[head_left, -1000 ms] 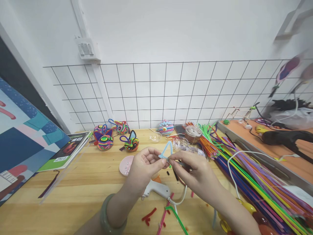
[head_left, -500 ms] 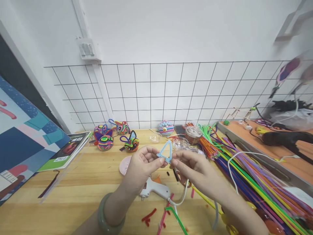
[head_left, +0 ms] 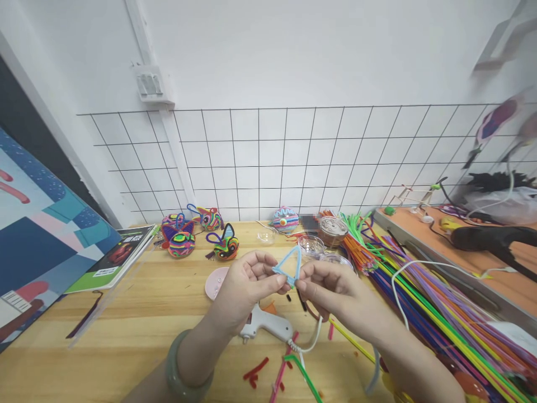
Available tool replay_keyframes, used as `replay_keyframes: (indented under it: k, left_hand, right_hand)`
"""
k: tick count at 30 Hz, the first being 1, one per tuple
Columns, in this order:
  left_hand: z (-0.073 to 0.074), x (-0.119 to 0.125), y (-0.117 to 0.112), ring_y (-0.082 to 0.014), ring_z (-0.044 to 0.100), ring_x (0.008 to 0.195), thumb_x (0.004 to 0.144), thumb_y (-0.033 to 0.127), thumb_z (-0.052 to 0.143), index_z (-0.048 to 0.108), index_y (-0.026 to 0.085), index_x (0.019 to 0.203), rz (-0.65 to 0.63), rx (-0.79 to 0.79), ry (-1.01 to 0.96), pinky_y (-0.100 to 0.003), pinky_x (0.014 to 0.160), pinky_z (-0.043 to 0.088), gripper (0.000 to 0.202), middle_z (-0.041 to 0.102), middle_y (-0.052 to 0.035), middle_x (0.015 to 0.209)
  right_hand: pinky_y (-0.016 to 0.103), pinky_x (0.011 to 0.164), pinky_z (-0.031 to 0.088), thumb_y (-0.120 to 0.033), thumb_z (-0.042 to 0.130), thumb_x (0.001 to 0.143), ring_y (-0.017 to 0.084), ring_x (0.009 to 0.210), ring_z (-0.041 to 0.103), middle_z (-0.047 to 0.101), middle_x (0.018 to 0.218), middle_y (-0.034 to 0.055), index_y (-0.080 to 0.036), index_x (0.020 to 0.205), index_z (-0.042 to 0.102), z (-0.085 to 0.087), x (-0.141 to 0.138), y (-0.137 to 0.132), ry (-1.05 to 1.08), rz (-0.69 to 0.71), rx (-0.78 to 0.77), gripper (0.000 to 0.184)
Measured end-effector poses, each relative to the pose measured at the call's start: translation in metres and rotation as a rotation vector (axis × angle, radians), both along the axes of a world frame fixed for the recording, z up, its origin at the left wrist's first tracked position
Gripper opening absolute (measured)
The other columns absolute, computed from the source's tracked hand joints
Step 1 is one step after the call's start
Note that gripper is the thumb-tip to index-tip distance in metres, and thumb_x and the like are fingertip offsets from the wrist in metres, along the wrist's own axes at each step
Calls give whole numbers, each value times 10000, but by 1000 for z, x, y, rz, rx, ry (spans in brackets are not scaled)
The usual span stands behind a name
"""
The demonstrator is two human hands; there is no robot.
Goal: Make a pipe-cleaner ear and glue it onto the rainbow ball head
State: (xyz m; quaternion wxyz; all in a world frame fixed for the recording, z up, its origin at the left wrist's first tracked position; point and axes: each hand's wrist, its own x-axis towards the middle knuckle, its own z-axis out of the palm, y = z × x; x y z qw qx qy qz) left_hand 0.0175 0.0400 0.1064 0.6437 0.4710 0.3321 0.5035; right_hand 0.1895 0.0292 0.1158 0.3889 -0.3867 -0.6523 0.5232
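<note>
A light blue pipe cleaner bent into a triangle is held up between my hands, its peak pointing upward. My left hand pinches its lower left corner between thumb and fingers. At the lower right corner, my right hand pinches it the same way. Under my hands a white glue gun lies on the table with its cord curling right. Partly covered by my left hand is a pink dish. Cut red pipe cleaner bits and a green pipe cleaner lie nearer to me.
Colourful fish-like ornaments stand at the back left. Bundled long pipe cleaners cover the right side, beside an orange board. Clear round containers and a striped ornament sit near the wire grid. Magazines lie left.
The blue triangle has tilted and shifted slightly right and down in my fingers. My right hand has moved a little lower; both hands keep their pinch.
</note>
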Motion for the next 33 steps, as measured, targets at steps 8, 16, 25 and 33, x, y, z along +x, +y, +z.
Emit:
replay_keyframes:
  k: [8,16,25,33]
  left_hand:
    - [1,0,0,-117,632,572,601,154,762,495,147,847,-9,-7,-38,-225,586,484,363,676,-7,651]
    - [1,2,0,-102,624,582,644,149,732,462,146,930,10,-3,-9,-209,586,477,394,669,3,645]
    - [-2,3,1,-118,617,654,682,155,707,415,149,1061,18,36,-12,-260,646,496,478,656,-10,711]
    - [-2,3,-1,-119,600,665,709,200,680,391,155,1102,14,86,129,-268,654,467,490,637,-16,743]
  right_hand:
    - [191,385,344,-427,606,752,60,418,388,507,598,-26,-166,736,555,0,0,2,-1,-1,-47,266]
    - [182,373,343,-394,637,725,46,384,389,501,538,-41,-150,727,556,-2,-1,6,-2,-30,-105,257]
    - [179,357,299,-408,628,735,42,360,373,494,501,-49,-151,700,549,-3,0,7,44,-40,-89,270]
    - [168,342,283,-401,644,745,45,330,346,436,399,-82,-172,669,530,-6,4,11,125,-72,-72,268]
